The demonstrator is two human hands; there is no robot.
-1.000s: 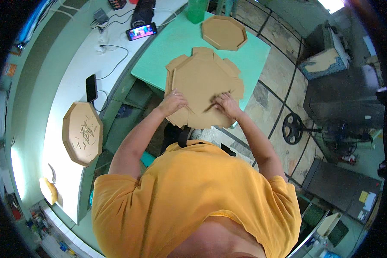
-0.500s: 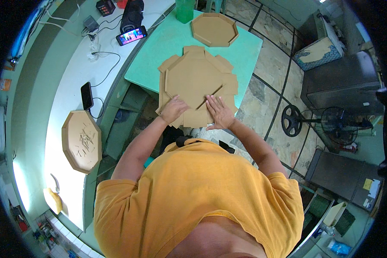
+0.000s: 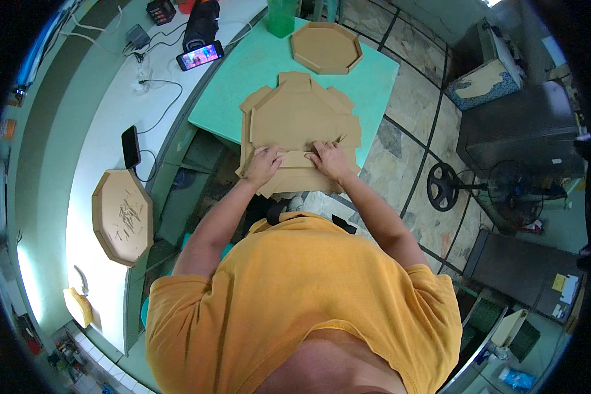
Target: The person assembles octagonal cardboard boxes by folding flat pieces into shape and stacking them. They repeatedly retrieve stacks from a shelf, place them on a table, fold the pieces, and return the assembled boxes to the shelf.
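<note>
A flat octagonal cardboard box blank with flaps round its rim lies on the green table in front of me. A narrow cardboard flap along its near side is bent up and over. My left hand is closed on the flap's left end, fingertips bent over its top. The flap's right end is under the curled fingers of my right hand. A small dark gap shows in the cardboard just beyond the right hand. The undersides of the fingers are hidden.
A folded octagonal cardboard tray sits on the green table near a green container. At left, a white counter holds another tray with small scraps, two phones, cables and a yellow object. A fan stands right.
My right hand went from lying flat to curled and moved slightly inward and away from me. The near flap has been bent up, and most of the long dark slit is covered.
</note>
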